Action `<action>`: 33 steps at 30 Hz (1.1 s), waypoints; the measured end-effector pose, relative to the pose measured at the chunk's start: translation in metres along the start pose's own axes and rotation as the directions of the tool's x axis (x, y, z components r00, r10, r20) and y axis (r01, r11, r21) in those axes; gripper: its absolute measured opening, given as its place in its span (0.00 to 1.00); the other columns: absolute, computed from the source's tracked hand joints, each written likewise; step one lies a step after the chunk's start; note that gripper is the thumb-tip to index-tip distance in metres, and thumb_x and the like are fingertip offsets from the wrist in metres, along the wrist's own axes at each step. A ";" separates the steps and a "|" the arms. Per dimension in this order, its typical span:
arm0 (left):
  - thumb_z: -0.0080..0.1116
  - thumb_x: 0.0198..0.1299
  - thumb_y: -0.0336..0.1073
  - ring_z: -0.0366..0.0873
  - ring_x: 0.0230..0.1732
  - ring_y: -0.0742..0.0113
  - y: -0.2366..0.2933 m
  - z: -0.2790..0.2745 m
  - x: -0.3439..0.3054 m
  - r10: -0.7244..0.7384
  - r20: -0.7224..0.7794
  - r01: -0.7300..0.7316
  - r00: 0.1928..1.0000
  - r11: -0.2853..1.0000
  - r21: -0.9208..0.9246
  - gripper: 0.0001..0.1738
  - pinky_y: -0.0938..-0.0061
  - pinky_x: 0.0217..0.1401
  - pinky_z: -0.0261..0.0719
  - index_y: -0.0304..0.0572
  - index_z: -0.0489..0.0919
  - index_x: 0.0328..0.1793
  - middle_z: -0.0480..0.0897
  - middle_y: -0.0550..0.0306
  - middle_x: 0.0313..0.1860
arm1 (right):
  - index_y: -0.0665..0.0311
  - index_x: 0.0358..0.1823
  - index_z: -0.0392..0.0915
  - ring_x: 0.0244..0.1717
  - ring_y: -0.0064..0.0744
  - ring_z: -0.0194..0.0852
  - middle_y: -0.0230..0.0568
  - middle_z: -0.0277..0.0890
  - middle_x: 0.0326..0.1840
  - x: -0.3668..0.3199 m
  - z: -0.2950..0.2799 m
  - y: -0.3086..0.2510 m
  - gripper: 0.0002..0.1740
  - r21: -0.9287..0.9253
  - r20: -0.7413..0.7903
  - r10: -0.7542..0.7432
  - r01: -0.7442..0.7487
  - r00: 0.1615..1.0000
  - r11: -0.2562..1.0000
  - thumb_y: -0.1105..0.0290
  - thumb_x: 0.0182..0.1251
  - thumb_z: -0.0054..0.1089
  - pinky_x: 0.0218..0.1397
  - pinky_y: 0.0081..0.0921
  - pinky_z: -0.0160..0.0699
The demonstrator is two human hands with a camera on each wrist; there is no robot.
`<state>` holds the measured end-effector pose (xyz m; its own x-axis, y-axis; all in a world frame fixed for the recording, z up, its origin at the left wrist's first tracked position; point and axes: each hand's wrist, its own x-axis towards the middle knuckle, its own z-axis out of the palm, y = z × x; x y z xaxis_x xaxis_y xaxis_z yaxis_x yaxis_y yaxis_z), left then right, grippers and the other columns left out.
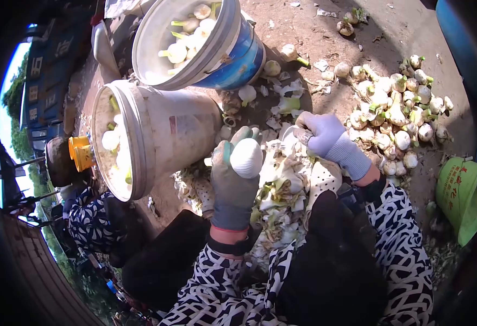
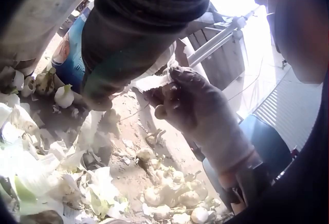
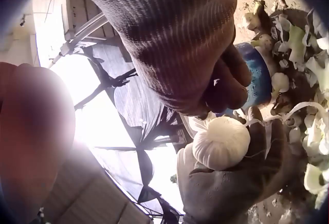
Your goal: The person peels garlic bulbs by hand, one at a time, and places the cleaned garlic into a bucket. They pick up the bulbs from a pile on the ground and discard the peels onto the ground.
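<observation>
My left hand (image 1: 233, 191), in a grey-green glove, holds a white garlic bulb (image 1: 246, 158) with the thumb along its side. In the right wrist view the bulb (image 3: 222, 143) shows round and ribbed against the palm. My right hand (image 1: 325, 136), in a pale knit glove, is raised to the right of the bulb with curled fingers. In the left wrist view that right hand (image 2: 187, 100) pinches a piece of white garlic skin (image 2: 153, 82). Beneath both hands spreads a heap of peeled skins and leaves (image 1: 282, 201).
Two buckets of garlic, one whitish (image 1: 181, 117) and one blue-sided (image 1: 238, 60), tilt ahead and left. A pile of untrimmed garlic (image 1: 393, 111) lies at the right, near a green bucket (image 1: 463, 198). Another person in a patterned sleeve (image 1: 89, 220) sits at the left.
</observation>
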<state>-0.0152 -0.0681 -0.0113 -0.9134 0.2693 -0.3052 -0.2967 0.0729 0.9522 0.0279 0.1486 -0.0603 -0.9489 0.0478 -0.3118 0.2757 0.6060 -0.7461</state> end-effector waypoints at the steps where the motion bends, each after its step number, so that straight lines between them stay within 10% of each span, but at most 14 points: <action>1: 0.55 0.66 0.41 0.73 0.62 0.55 0.005 -0.006 0.000 0.099 0.081 -0.116 0.992 0.964 0.238 0.27 0.57 0.65 0.71 0.32 0.70 0.66 0.75 0.44 0.62 | 0.54 0.50 0.76 0.37 0.45 0.82 0.45 0.81 0.38 -0.001 0.006 0.005 0.18 -0.235 0.211 0.039 0.012 0.977 0.972 0.54 0.63 0.58 0.42 0.38 0.79; 2: 0.50 0.68 0.45 0.70 0.66 0.53 0.008 -0.009 0.000 0.174 0.188 -0.242 0.967 0.860 0.450 0.28 0.53 0.66 0.70 0.34 0.68 0.68 0.74 0.44 0.64 | 0.53 0.52 0.75 0.42 0.46 0.82 0.46 0.81 0.41 -0.005 0.014 0.009 0.21 -0.451 0.393 0.127 0.071 0.911 0.890 0.52 0.61 0.59 0.46 0.40 0.79; 3: 0.44 0.71 0.49 0.70 0.67 0.55 0.005 -0.009 0.003 -0.056 0.093 0.073 0.994 0.980 -0.184 0.29 0.54 0.67 0.71 0.33 0.67 0.68 0.75 0.45 0.63 | 0.51 0.57 0.74 0.48 0.48 0.79 0.48 0.80 0.46 -0.012 0.017 0.005 0.25 -0.428 0.457 0.090 0.130 0.885 0.894 0.52 0.59 0.60 0.53 0.42 0.77; 6: 0.45 0.70 0.48 0.74 0.63 0.54 0.017 -0.013 0.004 -0.331 0.140 0.327 0.933 0.624 -0.709 0.30 0.56 0.66 0.73 0.31 0.67 0.69 0.75 0.43 0.62 | 0.52 0.56 0.74 0.47 0.49 0.79 0.47 0.80 0.47 -0.017 0.024 -0.002 0.20 -0.080 0.167 -0.076 0.090 0.983 0.993 0.55 0.64 0.55 0.51 0.43 0.77; 8: 0.44 0.70 0.50 0.77 0.59 0.52 0.042 -0.011 -0.007 0.010 -0.014 -0.013 1.000 0.964 -0.264 0.31 0.57 0.63 0.76 0.29 0.68 0.67 0.77 0.42 0.59 | 0.53 0.54 0.74 0.46 0.49 0.79 0.45 0.80 0.46 0.005 0.012 -0.026 0.19 -0.171 0.231 -0.011 0.052 0.973 0.984 0.55 0.65 0.55 0.49 0.43 0.77; 11: 0.35 0.73 0.52 0.76 0.59 0.51 0.102 -0.051 0.002 0.366 -0.173 -0.368 0.914 0.929 0.019 0.32 0.59 0.66 0.73 0.25 0.71 0.63 0.78 0.40 0.57 | 0.54 0.49 0.76 0.43 0.49 0.80 0.42 0.79 0.42 0.054 0.030 -0.020 0.14 -0.458 0.155 -0.074 0.139 0.985 0.878 0.59 0.64 0.54 0.44 0.43 0.76; 14: 0.36 0.75 0.47 0.70 0.66 0.59 0.160 -0.099 0.009 0.788 -0.130 -0.323 0.601 0.389 0.863 0.28 0.65 0.72 0.65 0.30 0.70 0.67 0.74 0.45 0.63 | 0.49 0.49 0.77 0.49 0.43 0.78 0.40 0.74 0.52 0.122 0.081 -0.018 0.14 -0.660 -0.100 -0.406 0.245 0.908 0.710 0.65 0.61 0.54 0.51 0.43 0.73; 20: 0.43 0.72 0.50 0.63 0.72 0.56 0.153 -0.099 0.006 0.880 -0.044 -0.396 0.473 0.257 0.881 0.33 0.58 0.73 0.60 0.33 0.60 0.74 0.65 0.46 0.72 | 0.50 0.45 0.83 0.46 0.38 0.82 0.39 0.81 0.47 0.197 0.109 -0.011 0.10 -0.424 -0.050 -0.305 0.257 0.951 0.868 0.66 0.63 0.58 0.49 0.33 0.79; 21: 0.54 0.61 0.65 0.62 0.71 0.53 0.140 -0.082 0.003 0.839 -0.049 -0.526 0.542 0.385 0.758 0.48 0.57 0.73 0.63 0.30 0.61 0.72 0.63 0.44 0.72 | 0.50 0.45 0.83 0.46 0.38 0.82 0.39 0.81 0.47 0.187 0.099 -0.015 0.10 -0.430 -0.034 -0.315 0.270 0.949 0.861 0.66 0.63 0.58 0.49 0.33 0.79; 23: 0.67 0.55 0.52 0.65 0.70 0.48 0.101 -0.063 0.008 0.661 0.159 -0.525 0.733 0.402 0.750 0.44 0.58 0.71 0.65 0.35 0.64 0.71 0.65 0.38 0.69 | 0.56 0.48 0.82 0.44 0.31 0.82 0.40 0.83 0.44 0.149 0.068 -0.027 0.14 0.403 0.032 -0.028 0.012 0.999 0.915 0.62 0.64 0.63 0.50 0.27 0.79; 25: 0.72 0.50 0.41 0.67 0.67 0.44 0.067 -0.033 0.021 0.443 0.143 -0.413 0.885 0.606 0.680 0.42 0.57 0.69 0.67 0.35 0.66 0.70 0.68 0.37 0.67 | 0.63 0.48 0.82 0.42 0.26 0.81 0.37 0.83 0.37 0.115 0.044 -0.034 0.19 0.528 0.114 -0.030 -0.035 0.993 0.848 0.57 0.63 0.67 0.47 0.23 0.78; 26: 0.70 0.51 0.25 0.70 0.63 0.66 0.035 -0.030 0.025 0.319 0.100 -0.322 0.942 0.786 0.528 0.42 0.74 0.59 0.78 0.35 0.61 0.72 0.68 0.50 0.66 | 0.65 0.45 0.82 0.40 0.25 0.81 0.35 0.82 0.34 0.093 0.036 -0.044 0.18 0.819 0.101 -0.138 -0.003 0.985 0.574 0.58 0.64 0.67 0.45 0.21 0.79; 31: 0.63 0.58 0.25 0.77 0.54 0.69 0.025 -0.018 0.032 0.326 0.156 -0.361 0.933 0.843 0.400 0.28 0.73 0.58 0.79 0.28 0.68 0.65 0.77 0.50 0.54 | 0.68 0.57 0.71 0.43 0.34 0.81 0.45 0.77 0.49 0.047 0.017 -0.049 0.27 0.999 0.007 -0.272 -0.021 0.962 -0.048 0.50 0.74 0.48 0.44 0.30 0.82; 33: 0.61 0.61 0.29 0.77 0.53 0.68 0.042 -0.023 0.033 0.171 0.170 -0.204 0.971 0.959 0.199 0.27 0.72 0.58 0.79 0.29 0.68 0.65 0.78 0.49 0.53 | 0.69 0.57 0.72 0.43 0.34 0.79 0.44 0.77 0.48 0.045 0.021 -0.041 0.28 0.996 -0.013 -0.192 0.029 0.981 0.080 0.49 0.74 0.48 0.45 0.31 0.82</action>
<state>-0.0640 -0.0788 0.0182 -0.8900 0.4366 -0.1311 -0.0428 0.2063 0.9776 -0.0234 0.1092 -0.0560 -0.9861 -0.0592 -0.1554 0.1478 -0.7412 -0.6548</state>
